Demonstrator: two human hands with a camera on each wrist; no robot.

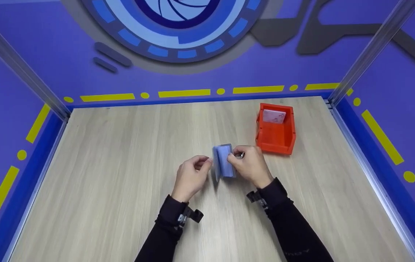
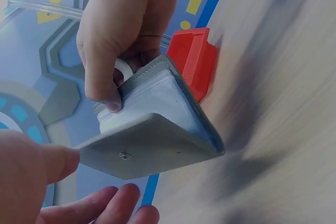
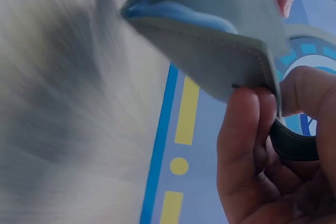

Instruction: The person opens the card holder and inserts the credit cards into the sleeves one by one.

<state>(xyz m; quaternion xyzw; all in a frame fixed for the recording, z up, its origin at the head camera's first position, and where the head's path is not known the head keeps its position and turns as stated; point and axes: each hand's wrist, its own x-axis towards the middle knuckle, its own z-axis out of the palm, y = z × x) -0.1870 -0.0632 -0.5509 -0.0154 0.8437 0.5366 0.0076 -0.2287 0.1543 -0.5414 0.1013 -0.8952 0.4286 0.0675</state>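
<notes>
A small grey card holder [image 1: 226,162] stands partly unfolded above the wooden table, with clear bluish plastic sleeves [image 2: 152,103] inside. A metal snap [image 2: 125,156] shows on its cover in the left wrist view. My right hand [image 1: 252,164] pinches the back cover and sleeves at the right edge, thumb on the inside and fingers behind. A dark strap [image 3: 294,142] curves in a loop beside those fingers. My left hand [image 1: 192,174] is at the free edge of the other cover, its thumb touching or very near the corner and its other fingers apart from it.
A red open-fronted bin [image 1: 275,142] stands just beyond my right hand, with a pink patterned card [image 1: 274,116] at its back. The wooden table [image 1: 120,156] is bounded by blue panels [image 1: 207,78] at the back and both sides.
</notes>
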